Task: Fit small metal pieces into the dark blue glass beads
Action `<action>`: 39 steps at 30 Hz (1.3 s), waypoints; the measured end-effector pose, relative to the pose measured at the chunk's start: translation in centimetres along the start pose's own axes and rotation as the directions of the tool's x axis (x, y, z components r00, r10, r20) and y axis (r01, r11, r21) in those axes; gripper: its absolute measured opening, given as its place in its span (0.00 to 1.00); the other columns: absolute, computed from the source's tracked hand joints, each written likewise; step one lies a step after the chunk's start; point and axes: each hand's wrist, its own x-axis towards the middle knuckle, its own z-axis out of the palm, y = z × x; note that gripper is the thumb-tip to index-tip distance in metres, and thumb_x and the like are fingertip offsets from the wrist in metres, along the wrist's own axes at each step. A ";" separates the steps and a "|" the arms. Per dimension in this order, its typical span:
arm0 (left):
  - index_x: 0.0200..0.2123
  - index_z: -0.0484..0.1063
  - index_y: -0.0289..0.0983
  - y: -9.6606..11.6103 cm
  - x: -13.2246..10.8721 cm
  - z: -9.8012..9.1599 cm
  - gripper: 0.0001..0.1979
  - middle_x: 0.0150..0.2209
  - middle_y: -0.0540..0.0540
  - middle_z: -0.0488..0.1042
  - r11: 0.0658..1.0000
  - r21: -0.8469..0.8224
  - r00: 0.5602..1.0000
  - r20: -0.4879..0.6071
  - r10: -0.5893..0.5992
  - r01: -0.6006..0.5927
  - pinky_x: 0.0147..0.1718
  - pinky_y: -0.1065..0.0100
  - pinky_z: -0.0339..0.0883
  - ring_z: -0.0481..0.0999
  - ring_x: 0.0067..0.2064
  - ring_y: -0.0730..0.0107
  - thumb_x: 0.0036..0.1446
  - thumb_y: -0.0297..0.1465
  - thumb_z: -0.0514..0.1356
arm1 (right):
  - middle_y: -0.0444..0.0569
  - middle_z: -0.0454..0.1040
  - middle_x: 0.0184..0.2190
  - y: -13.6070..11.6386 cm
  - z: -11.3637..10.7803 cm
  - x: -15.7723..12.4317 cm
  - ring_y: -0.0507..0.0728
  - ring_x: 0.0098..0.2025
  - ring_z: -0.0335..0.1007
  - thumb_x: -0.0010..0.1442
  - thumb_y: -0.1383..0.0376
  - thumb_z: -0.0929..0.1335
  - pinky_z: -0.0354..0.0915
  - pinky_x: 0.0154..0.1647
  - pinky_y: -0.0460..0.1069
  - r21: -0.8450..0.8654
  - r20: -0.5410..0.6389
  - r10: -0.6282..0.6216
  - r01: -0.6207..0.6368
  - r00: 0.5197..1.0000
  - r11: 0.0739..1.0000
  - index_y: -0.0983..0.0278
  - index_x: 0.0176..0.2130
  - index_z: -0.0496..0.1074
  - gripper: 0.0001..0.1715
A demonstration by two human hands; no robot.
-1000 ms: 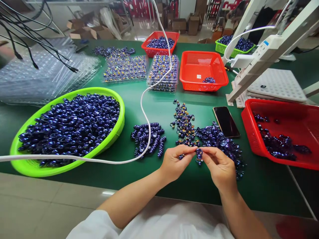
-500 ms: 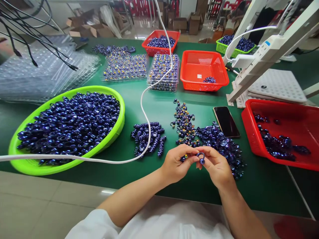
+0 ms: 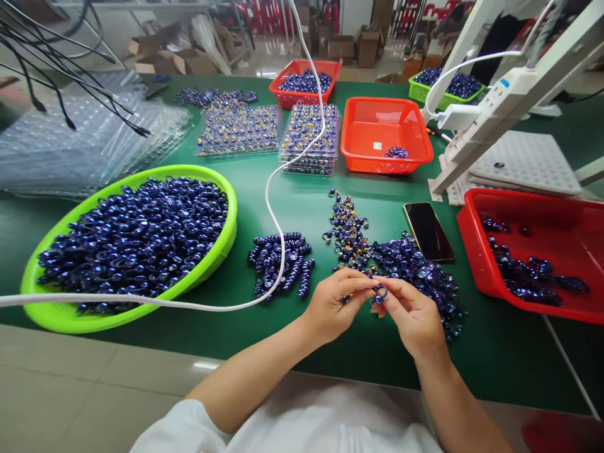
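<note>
Between my two hands is a shiny dark blue ring point(image 3: 381, 294), its round band facing me. My left hand point(image 3: 333, 307) pinches it from the left with thumb and forefinger, and more blue and gold bits show under those fingers. From the other side my right hand point(image 3: 416, 319) grips the ring with its fingertips. Just beyond my hands lie a pile of blue rings with gold-coloured parts point(image 3: 348, 233) and a heap of glossy blue pieces point(image 3: 415, 267). Left of them, blue rings are bunched in rows point(image 3: 278, 261).
A green basket point(image 3: 226, 233) full of blue rings stands at left, a red basket point(image 3: 476, 251) at right. A phone point(image 3: 428, 231) lies beside the heap. A white cable point(image 3: 268, 201) crosses the table. Filled clear trays point(image 3: 309, 138) and an orange basket point(image 3: 387, 162) stand behind.
The ring has turned slightly between my fingertips, so its band now shows more as a circle. My hands have stayed in nearly the same place.
</note>
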 end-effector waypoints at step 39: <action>0.38 0.78 0.33 -0.6 0.2 0.2 0.17 0.32 0.47 0.76 0.658 -0.506 0.830 0.330 -0.449 0.557 0.38 0.68 0.69 0.74 0.35 0.70 0.45 0.33 0.73 | 0.52 0.78 0.32 0.8 1.0 0.0 0.58 0.33 0.76 0.65 0.70 0.65 0.73 0.34 0.51 -0.678 0.152 -0.664 0.566 0.732 0.469 0.63 0.48 0.73 0.13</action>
